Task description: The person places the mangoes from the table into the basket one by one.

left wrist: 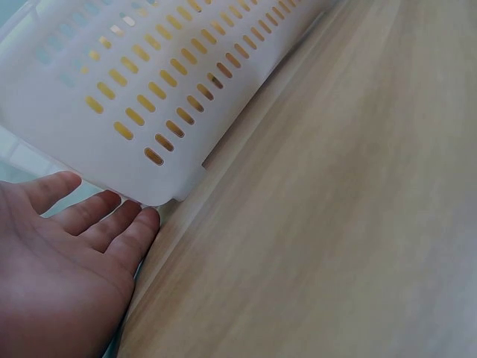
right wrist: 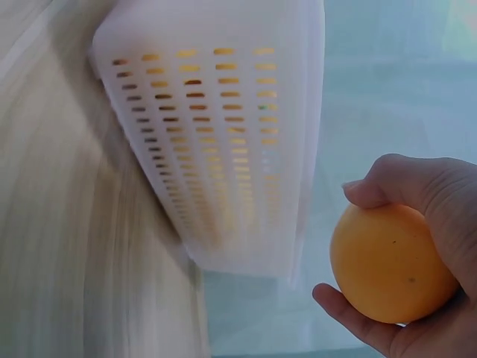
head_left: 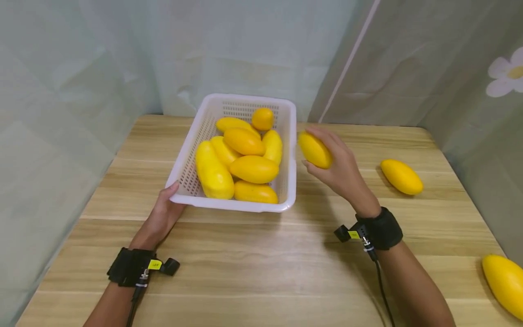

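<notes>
Flanking held mango (head_left: 315,151): basket rim (head_left: 292,156) left, 2 mangoes (head_left: 402,177) right.

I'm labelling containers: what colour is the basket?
The basket is white; the head view shows it best.

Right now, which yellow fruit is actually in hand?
The fruit gripped by the right hand, just right of the white basket. The other fruits lie in the basket or on the table, unheld.

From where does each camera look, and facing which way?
Head: worn there, faces forward and down at the basket; left hand and right hand show.
Left wrist: worn there, faces the basket's side; left hand shows.
Right wrist: worn there, faces basket and yellow fruit; right hand shows.
Both wrist views share the basket.
</notes>
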The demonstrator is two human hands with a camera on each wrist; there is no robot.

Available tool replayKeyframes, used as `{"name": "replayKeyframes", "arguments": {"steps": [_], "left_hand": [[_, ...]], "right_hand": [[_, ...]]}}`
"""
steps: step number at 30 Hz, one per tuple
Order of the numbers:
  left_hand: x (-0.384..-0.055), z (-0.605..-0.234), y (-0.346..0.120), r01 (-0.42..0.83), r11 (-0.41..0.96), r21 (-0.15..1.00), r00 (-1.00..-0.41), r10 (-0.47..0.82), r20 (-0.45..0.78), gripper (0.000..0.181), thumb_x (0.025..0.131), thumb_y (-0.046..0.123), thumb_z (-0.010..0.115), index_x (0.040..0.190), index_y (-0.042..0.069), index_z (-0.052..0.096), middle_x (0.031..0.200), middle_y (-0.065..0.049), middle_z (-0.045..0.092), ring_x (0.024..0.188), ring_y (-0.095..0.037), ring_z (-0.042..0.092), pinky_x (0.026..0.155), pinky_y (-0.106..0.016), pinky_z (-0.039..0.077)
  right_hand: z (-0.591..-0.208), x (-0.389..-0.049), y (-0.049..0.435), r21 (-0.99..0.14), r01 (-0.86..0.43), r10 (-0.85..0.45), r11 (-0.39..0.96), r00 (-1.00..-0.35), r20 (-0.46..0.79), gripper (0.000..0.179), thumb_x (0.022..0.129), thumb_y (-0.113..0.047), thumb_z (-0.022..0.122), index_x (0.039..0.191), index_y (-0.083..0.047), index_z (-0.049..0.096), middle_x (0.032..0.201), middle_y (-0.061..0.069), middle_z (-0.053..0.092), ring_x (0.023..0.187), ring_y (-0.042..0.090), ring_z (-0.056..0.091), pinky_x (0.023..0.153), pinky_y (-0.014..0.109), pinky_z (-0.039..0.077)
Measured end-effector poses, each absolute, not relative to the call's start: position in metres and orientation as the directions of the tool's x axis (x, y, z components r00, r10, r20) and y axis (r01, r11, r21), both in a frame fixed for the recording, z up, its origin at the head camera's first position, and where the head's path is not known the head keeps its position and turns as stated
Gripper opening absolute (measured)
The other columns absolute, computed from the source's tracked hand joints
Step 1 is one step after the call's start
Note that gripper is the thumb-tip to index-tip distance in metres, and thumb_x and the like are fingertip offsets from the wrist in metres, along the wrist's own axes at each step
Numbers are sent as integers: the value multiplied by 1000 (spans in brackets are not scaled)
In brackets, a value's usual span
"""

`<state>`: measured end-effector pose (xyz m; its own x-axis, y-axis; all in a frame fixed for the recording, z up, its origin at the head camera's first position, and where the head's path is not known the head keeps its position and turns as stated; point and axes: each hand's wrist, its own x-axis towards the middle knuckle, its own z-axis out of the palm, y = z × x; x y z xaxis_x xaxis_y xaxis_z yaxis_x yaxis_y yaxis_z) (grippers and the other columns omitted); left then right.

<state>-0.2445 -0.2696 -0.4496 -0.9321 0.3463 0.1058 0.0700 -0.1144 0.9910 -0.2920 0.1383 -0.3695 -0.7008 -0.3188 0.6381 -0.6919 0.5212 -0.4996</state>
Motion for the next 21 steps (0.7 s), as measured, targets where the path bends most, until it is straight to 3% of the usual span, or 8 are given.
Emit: {"name": "replayKeyframes", "arguments": {"steps": [7,13,21], "left_hand": [[-243,-450,-267,66,-124,990,-934,340,105,49,97,38,22,145,33,10,148,3,6,129,-25,14,102,-44,9],[-239,-446,-261,57,-132,990,-933,345,99,51,97,39,24,145,32,11,148,4,8,130,-24,14,101,-45,8],[-240,-450,-257,64,-131,989,-929,355,108,49,97,39,22,145,34,12,148,5,9,130,-22,14,101,-45,8]], "right_hand": [[-361,-296,123,-492,-734,-328,469,-662,674,70,66,0,77,130,-10,48,129,7,45,107,21,43,78,40,40],[-362,-302,114,-503,-704,-312,501,-689,654,71,69,-7,76,132,-17,46,130,-2,44,105,19,43,77,38,40],[-365,-303,102,-524,-684,-313,508,-713,627,69,72,-11,75,134,-18,44,132,-3,40,106,17,43,79,36,40]]}}
